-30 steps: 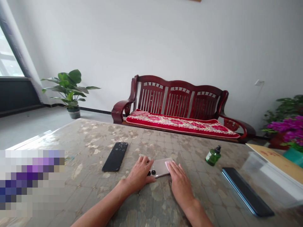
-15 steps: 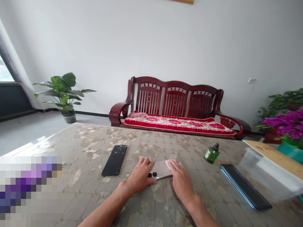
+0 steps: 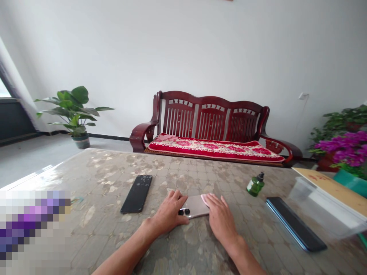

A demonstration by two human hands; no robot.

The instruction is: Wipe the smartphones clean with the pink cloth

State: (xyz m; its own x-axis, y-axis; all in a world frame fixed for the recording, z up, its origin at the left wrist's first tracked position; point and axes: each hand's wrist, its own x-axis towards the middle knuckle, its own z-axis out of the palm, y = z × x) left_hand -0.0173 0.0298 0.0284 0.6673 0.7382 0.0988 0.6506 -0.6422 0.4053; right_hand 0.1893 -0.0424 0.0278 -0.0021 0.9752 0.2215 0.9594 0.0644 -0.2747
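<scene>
Head view: pale phone (image 3: 197, 206) between left grip (image 3: 169, 214), clasping camera end (image 3: 187, 211), and right grip (image 3: 221, 215), holding pink cloth (image 3: 204, 198).

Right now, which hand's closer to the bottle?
Right. The right hand is at the right end of the pale phone, left of the bottle; the left hand is at the phone's other end, farther left.

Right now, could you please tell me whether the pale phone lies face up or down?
Face down: the pale phone shows its back, with dark camera lenses beside the left hand.
</scene>
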